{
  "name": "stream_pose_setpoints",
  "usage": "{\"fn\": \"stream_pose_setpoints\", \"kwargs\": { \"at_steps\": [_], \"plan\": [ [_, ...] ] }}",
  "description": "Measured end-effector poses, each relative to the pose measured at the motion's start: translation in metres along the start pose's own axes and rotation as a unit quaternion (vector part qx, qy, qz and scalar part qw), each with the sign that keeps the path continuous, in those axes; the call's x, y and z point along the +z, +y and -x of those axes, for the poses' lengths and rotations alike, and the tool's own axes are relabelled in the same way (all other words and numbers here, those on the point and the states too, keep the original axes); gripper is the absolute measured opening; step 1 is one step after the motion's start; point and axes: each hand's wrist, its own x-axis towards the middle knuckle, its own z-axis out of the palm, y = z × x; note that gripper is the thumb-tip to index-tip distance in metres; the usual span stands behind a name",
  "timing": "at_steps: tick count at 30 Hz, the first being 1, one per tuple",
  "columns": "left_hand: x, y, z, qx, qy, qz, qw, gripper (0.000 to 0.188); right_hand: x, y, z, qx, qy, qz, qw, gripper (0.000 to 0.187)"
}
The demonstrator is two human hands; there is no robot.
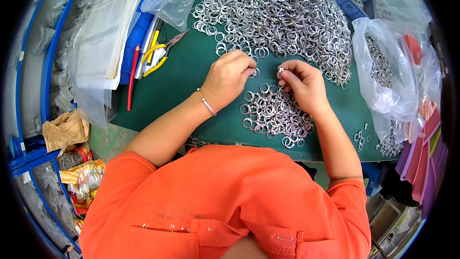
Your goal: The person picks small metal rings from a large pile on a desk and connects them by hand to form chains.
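Worktop: green table [182,86], metal rings heaped on it; hours read from mid-view.
Big heap: silvery rings [282,14], loose on table, 12 to 1 o'clock, spilling toward 2.
Small heap: more rings [278,120], 3 o'clock, close in, between forearms.
Left hand: left hand [229,74], near centre toward 12 o'clock; thumb and forefinger pinched together on a metal ring [256,72], held just below big heap's edge.
Right hand: right hand [304,84], 2 o'clock, above small heap; thumb and index clamped on a silvery piece [281,72], probably another ring, mostly hidden by fingers.
Blue tray: blue tray [342,0], between 1 and 2 o'clock, behind big heap; rings inside.
Clear bag: wide-mouthed plastic bag [400,91], between 2 and 3 o'clock; rings show at its opening.
Table edge: few loose rings [360,140], between 3 and 4 o'clock; small pile [390,146] beside them.
Blue rack: blue rack [60,24], 8 to 10 o'clock; clear bags of greyish items on shelves.
Paper bag: crumpled brown bag [66,128], 9 o'clock.
Packets: colourful packets [86,177], 8 o'clock, below paper bag.
Papers: printed sheets [103,33], 10 o'clock.
Tools: yellow-handled pliers [163,52] and red pen [132,76], 10 to 11 o'clock.
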Motion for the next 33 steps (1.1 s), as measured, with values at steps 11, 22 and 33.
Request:
{"fn": "stream_pose_setpoints", "kwargs": {
  "at_steps": [11, 22, 33],
  "plan": [
    [0.000, 0.018, 0.000, 0.040, 0.038, -0.015, 0.998, 0.015, 0.013, -0.013, 0.005, 0.018, -0.036, -0.120, 0.992, 0.015],
    [-0.003, 0.043, 0.002, 0.021, 0.087, 0.049, 0.995, 0.033, 0.018, -0.010, 0.013, -0.019, -0.034, -0.163, 0.986, 0.016],
    [-0.010, 0.048, 0.004, -0.028, 0.030, 0.146, 0.988, 0.036, 0.023, -0.013, 0.023, -0.325, 0.059, 0.135, 0.934, 0.019]
  ]
}}
